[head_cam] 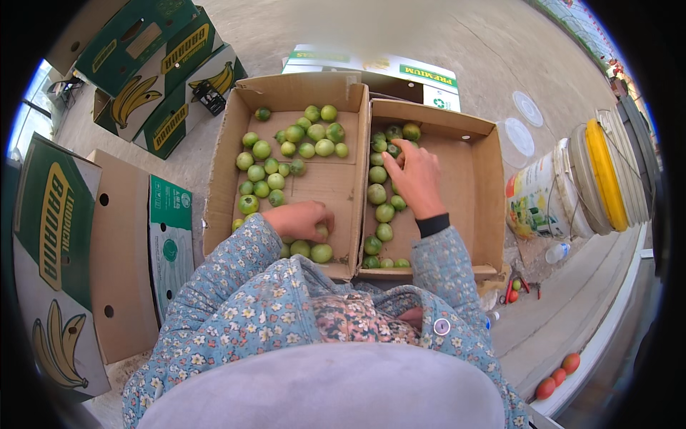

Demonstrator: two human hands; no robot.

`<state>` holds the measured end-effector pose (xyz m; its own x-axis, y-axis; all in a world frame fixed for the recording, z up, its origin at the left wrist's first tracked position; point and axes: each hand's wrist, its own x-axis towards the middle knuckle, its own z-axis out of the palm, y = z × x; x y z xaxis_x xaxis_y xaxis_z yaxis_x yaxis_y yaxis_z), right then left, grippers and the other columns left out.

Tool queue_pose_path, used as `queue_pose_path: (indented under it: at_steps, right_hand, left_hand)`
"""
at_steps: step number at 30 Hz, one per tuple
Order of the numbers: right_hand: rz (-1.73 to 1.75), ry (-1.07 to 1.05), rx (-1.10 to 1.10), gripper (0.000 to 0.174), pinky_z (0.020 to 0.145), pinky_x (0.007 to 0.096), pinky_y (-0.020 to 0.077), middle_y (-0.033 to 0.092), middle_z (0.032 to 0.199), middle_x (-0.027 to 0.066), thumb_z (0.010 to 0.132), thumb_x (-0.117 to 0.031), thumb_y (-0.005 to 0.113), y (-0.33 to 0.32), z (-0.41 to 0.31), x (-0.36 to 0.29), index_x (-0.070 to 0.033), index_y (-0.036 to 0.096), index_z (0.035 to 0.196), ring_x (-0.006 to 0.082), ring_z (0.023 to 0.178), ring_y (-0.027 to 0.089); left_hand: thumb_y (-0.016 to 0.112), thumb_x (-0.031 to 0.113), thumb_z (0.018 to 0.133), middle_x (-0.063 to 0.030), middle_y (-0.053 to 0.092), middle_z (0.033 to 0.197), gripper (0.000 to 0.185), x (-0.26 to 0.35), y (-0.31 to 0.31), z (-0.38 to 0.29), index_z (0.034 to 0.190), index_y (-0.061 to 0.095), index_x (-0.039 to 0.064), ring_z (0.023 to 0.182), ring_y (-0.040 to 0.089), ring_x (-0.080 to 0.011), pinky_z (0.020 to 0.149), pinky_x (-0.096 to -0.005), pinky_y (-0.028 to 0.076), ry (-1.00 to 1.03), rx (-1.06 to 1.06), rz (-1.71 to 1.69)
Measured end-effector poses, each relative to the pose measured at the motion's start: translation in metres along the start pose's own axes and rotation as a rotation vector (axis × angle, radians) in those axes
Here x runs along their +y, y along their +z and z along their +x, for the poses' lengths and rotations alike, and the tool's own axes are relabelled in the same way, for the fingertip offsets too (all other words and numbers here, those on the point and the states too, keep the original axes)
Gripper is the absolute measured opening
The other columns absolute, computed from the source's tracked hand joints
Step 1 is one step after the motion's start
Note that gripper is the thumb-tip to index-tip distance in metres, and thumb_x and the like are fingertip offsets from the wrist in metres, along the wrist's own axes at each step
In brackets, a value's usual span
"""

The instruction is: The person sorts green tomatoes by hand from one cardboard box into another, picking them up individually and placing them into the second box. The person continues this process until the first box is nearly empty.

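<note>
Two cardboard trays stand side by side before me, both with loose green tomatoes in them. In the left cardboard tray (pixel 321 182), my left hand (pixel 300 219) is curled over a green tomato (pixel 321 230) near the front, and its fingers partly hide the fruit. Several more green tomatoes (pixel 300 248) lie just below that hand. My right hand (pixel 415 174) is over the right cardboard tray (pixel 455 214), with thumb and fingers around a green tomato (pixel 394 149) in the back left part. A column of green tomatoes (pixel 377 194) runs along that tray's left wall.
Banana cartons (pixel 171 69) are stacked at the back left; another carton (pixel 59 257) stands nearer. A phone (pixel 209 97) rests against the stack. Buckets (pixel 541 193) lie nested at right, near plastic lids (pixel 519 137). Red tomatoes (pixel 558 377) sit on a ledge at lower right.
</note>
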<state>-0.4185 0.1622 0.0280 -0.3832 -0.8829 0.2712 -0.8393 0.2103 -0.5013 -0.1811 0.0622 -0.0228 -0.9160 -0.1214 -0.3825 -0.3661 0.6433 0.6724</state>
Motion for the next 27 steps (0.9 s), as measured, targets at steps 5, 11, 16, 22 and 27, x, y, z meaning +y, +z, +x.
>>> queue_pose_path:
  at_steps: [5, 11, 16, 22, 27]
  right_hand:
    - [0.193, -0.204, 0.024, 0.026, 0.076, 0.0429, 0.0442, 0.066, 0.084, 0.0105, 0.086, -0.028, 0.070, -0.045, -0.059, -0.025, -0.006, 0.068, 0.100, 0.0301, 0.079, 0.060]
    - [0.149, -0.467, 0.044, 0.026, 0.071, 0.0389, 0.0451, 0.061, 0.077, 0.0062, 0.081, -0.028, 0.074, -0.046, -0.142, -0.026, -0.007, 0.067, 0.094, 0.0251, 0.076, 0.059]
    - [-0.119, -0.495, 0.096, 0.022, 0.061, 0.0336, 0.0406, 0.054, 0.070, 0.0015, 0.079, -0.030, 0.076, -0.015, -0.152, -0.016, -0.013, 0.062, 0.078, 0.0202, 0.068, 0.055]
    - [-0.118, -0.578, 0.225, 0.024, 0.056, 0.0335, 0.0356, 0.050, 0.066, -0.0005, 0.080, -0.028, 0.076, 0.012, -0.131, -0.011, -0.014, 0.057, 0.072, 0.0177, 0.062, 0.052]
    - [-0.099, -0.560, 0.216, 0.020, 0.056, 0.0350, 0.0360, 0.056, 0.068, -0.0007, 0.079, -0.025, 0.077, 0.018, -0.130, -0.006, -0.012, 0.062, 0.076, 0.0188, 0.062, 0.054]
  left_hand:
    - [0.065, 0.017, 0.077, -0.0169, 0.063, 0.102, 0.029, 0.006, -0.017, -0.007, 0.104, 0.064, 0.006, 0.098, 0.060, -0.0372, 0.088, -0.0431, 0.049, -0.025, 0.230, -0.051]
    - [0.069, 0.014, 0.076, -0.0141, 0.059, 0.095, 0.030, 0.033, -0.019, -0.025, 0.104, 0.064, 0.003, 0.092, 0.059, -0.0329, 0.081, -0.0404, 0.049, 0.094, 0.427, 0.079]
    - [0.069, 0.013, 0.076, -0.0142, 0.059, 0.095, 0.029, 0.043, -0.009, -0.031, 0.103, 0.064, 0.003, 0.088, 0.061, -0.0326, 0.075, -0.0391, 0.050, 0.133, 0.417, 0.050]
    - [0.072, 0.010, 0.077, -0.0131, 0.059, 0.094, 0.028, 0.035, -0.011, -0.030, 0.103, 0.065, 0.002, 0.084, 0.062, -0.0270, 0.075, -0.0358, 0.052, 0.062, 0.570, 0.047]
    - [0.075, 0.014, 0.079, -0.0105, 0.063, 0.096, 0.030, 0.030, -0.017, -0.014, 0.105, 0.065, 0.002, 0.086, 0.065, -0.0215, 0.078, -0.0327, 0.054, -0.039, 0.751, -0.219]
